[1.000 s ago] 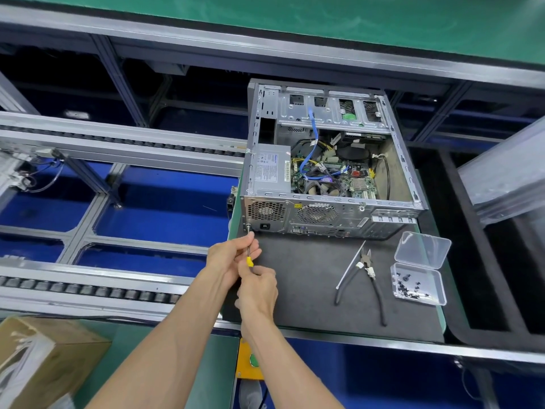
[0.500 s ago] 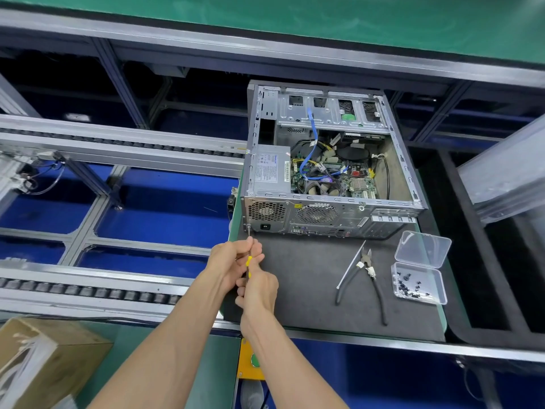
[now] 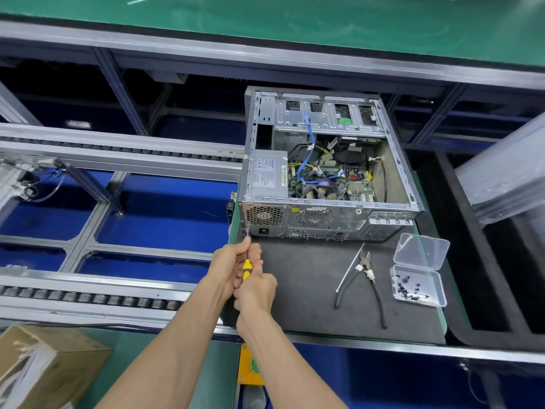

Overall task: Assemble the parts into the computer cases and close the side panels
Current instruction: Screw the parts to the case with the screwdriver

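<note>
Your right hand (image 3: 256,292) grips the yellow screwdriver (image 3: 246,268) handle; your left hand (image 3: 236,262) pinches its shaft just ahead. The tip meets a screw (image 3: 247,231) at the near left corner of the open computer case (image 3: 324,178). Pliers (image 3: 367,271) and a clear screw box (image 3: 417,283) lie rightward.

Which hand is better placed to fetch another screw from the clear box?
Right, probably. The clear box lies open at the right, beyond the pliers. The right hand is nearer to it, gripping the screwdriver handle. The left hand steadies the shaft near the case corner.
</note>
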